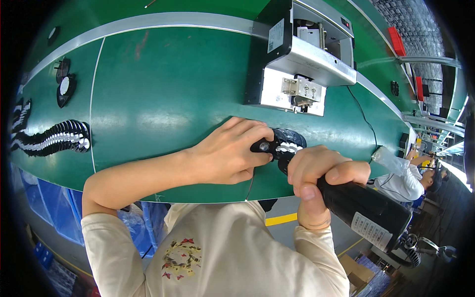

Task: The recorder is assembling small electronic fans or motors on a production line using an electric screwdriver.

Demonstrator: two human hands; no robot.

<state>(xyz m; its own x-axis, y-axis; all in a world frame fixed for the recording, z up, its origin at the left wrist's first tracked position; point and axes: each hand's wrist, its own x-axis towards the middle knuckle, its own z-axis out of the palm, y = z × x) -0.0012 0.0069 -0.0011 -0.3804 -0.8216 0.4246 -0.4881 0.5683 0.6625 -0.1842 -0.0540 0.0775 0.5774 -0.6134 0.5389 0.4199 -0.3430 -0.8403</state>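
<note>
My left hand (227, 153) presses a small black part (262, 146) against the green table (163, 94), fingers wrapped over it. My right hand (316, 183) grips a black electric screwdriver (366, 210) with a white label, its tip end pointed at the part. A black and white fan-like piece (289, 143) shows between the two hands. The tool's tip is hidden by my fingers.
A black and silver machine (302, 54) stands on the table just beyond my hands, its cable (363, 116) trailing right. A curved row of black and white parts (49, 138) lies at the left, two round black fans (64, 84) above it. Another person (410, 178) works at the right.
</note>
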